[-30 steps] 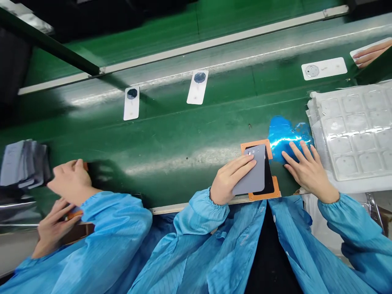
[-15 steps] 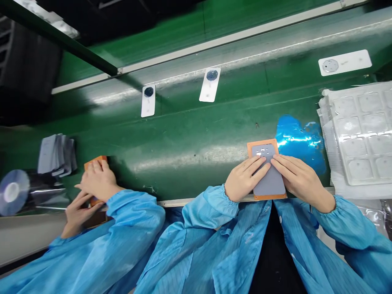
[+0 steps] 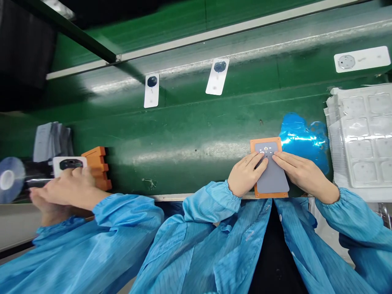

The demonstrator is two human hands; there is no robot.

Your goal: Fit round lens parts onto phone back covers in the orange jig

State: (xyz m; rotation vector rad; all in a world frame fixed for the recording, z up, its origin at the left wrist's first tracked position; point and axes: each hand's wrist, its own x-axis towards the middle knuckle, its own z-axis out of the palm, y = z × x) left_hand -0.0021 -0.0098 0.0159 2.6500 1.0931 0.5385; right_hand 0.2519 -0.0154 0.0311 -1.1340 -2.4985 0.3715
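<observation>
– In the head view, where's the grey panel [image 3: 272,175]?
– Right of centre, toward the bottom, lying over an orange holder [image 3: 253,145] whose border shows above and below it.
– And the hands?
– The left hand [image 3: 246,173] comes in from the panel's left, the right hand [image 3: 303,173] from its right. Both have their fingertips on its upper part, near the small cutouts.
– Gripping it?
– Neither is wrapped round it. The fingers are close together and slightly bent; whether either hand pinches anything, I can't tell.
– What's nearby?
– Blue film [image 3: 303,136] just right of the holder, then a clear compartment tray [image 3: 361,136] at the right edge.
– Farther off?
– Two white panels [image 3: 218,76] with dark round patches in the upper middle. At lower left, a co-worker's hands [image 3: 69,190] are near another white plate [image 3: 56,165], beside an orange block [image 3: 98,165] and a stack of grey pieces [image 3: 52,143].
</observation>
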